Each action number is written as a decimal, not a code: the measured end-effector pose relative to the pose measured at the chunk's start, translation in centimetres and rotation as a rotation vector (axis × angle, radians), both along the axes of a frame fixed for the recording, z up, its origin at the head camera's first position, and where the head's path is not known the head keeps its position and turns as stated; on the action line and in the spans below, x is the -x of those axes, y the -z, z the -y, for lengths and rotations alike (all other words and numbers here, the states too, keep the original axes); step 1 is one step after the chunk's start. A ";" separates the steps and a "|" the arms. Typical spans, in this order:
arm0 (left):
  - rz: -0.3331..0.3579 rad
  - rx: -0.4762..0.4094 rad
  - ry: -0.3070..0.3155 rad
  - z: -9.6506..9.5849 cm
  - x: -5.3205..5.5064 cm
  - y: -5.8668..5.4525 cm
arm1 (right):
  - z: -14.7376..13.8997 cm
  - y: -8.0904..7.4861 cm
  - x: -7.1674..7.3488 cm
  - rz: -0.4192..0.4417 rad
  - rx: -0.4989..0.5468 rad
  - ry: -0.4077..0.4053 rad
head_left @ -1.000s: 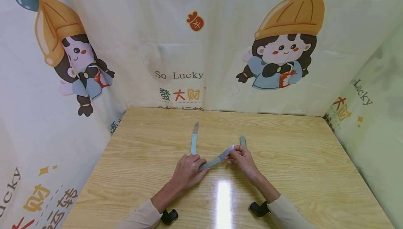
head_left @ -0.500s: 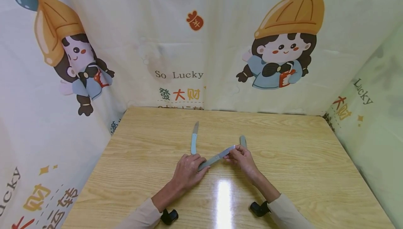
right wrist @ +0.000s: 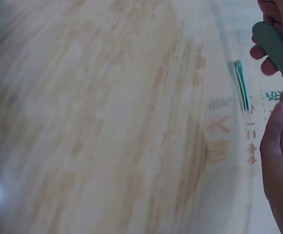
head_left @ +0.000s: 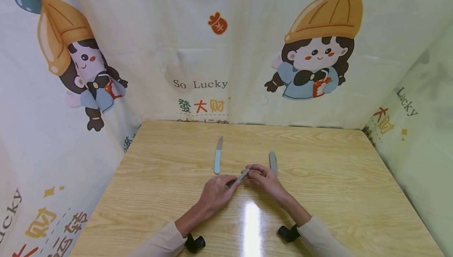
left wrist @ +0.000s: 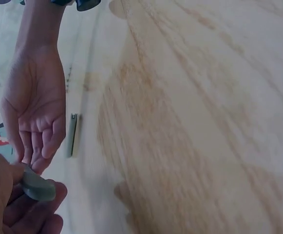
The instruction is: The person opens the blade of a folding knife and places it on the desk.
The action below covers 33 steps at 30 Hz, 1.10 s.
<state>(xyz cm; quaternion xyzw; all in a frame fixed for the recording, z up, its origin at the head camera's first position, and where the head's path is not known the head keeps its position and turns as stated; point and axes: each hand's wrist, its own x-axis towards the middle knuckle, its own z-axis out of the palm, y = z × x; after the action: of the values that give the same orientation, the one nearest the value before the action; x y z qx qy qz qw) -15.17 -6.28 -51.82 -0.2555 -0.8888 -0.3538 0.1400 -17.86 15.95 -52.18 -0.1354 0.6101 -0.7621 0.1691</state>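
Observation:
My left hand (head_left: 218, 191) grips a grey-green folding knife (head_left: 243, 175) by its handle, above the table's middle. The knife slants up and away to the right, and its blade does not show. At its far end lie the fingertips of my right hand (head_left: 265, 180), fingers loosely bent and palm partly turned toward the left hand. The left wrist view shows one rounded end of the knife (left wrist: 39, 188) between left thumb and fingers. In the right wrist view the broad side of the handle (right wrist: 275, 48) faces the camera.
A light blue folding knife (head_left: 217, 162) lies with its blade out, pointing to the back. Beyond the right hand lies another grey-green knife (head_left: 273, 162), folded. The wooden table (head_left: 170, 143) ends at a printed curtain (head_left: 247, 64); black wrist cameras (head_left: 195, 243) hang below the sleeves.
The held knife's blade, stretched out between the hands earlier, no longer shows. The right hand has moved left, closer to the left hand, and its pinch on the blade has loosened.

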 end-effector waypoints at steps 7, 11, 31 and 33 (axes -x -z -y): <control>0.119 -0.057 -0.005 -0.1 0.0 0.0 | 0.7 -0.1 0.2 0.036 -0.088 0.119; 0.183 -0.080 -0.003 0.0 0.1 -0.1 | 1.2 -0.4 0.5 0.027 -0.143 0.138; 0.117 -0.085 -0.129 1.0 -0.2 0.0 | 3.7 -1.4 7.8 -0.200 -0.654 0.287; 0.121 -0.086 -0.122 1.1 -0.2 0.1 | 3.8 -1.0 8.2 -0.200 -0.707 0.293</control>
<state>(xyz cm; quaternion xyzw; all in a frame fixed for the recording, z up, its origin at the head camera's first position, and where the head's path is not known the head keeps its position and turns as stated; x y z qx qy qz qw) -14.97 -7.39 -51.89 -0.1728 -0.8936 -0.3970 0.1183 -26.02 12.15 -51.15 -0.0539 0.8612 -0.5041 0.0347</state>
